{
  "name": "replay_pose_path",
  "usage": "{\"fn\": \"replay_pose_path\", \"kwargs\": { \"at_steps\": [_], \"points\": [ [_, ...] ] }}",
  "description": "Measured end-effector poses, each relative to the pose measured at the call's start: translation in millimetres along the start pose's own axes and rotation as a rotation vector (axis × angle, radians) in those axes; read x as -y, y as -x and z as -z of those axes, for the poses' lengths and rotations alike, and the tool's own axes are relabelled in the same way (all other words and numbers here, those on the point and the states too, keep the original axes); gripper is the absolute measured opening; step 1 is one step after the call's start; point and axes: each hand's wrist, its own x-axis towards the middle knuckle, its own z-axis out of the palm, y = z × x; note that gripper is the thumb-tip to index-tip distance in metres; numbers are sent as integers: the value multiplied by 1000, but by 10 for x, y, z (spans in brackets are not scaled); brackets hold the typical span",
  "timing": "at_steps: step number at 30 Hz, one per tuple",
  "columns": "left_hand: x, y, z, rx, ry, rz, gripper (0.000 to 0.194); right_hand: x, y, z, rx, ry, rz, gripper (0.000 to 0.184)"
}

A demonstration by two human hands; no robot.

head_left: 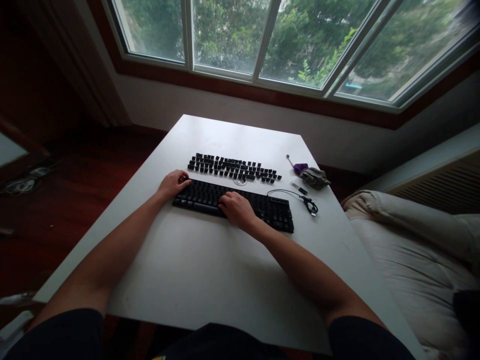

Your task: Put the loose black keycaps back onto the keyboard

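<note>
A black keyboard (204, 194) lies across the white table, slightly slanted, its right end nearer to me. My left hand (174, 184) is at its far left corner, with the thumb on top and the fingers closed at the edge. Over the middle of the keyboard rests my right hand (237, 209), fingers curled down on the keys; whatever is under the fingertips is hidden. Loose black keycaps (221, 166) are laid out in rows just behind the keyboard. A thin wire loop (240, 182) lies between these rows and the keyboard.
On the white table (180, 265), to the right, are the bundled USB cable (309, 204), a small black-handled tool with wire prongs (299, 188), a purple item (300, 168) and a grey cloth (315, 177). A cushioned seat (405, 250) stands right; windows (228, 37) are behind.
</note>
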Motion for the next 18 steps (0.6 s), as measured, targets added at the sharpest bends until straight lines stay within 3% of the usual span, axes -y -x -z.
{"fn": "replay_pose_path", "kwargs": {
  "at_steps": [8,18],
  "points": [
    [5,-8,-3,9,-6,13,32,65,-81,48,47,66,43,3],
    [54,-10,-25,-2,5,-14,31,-76,109,-57,-62,-12,127,20]
  ]
}}
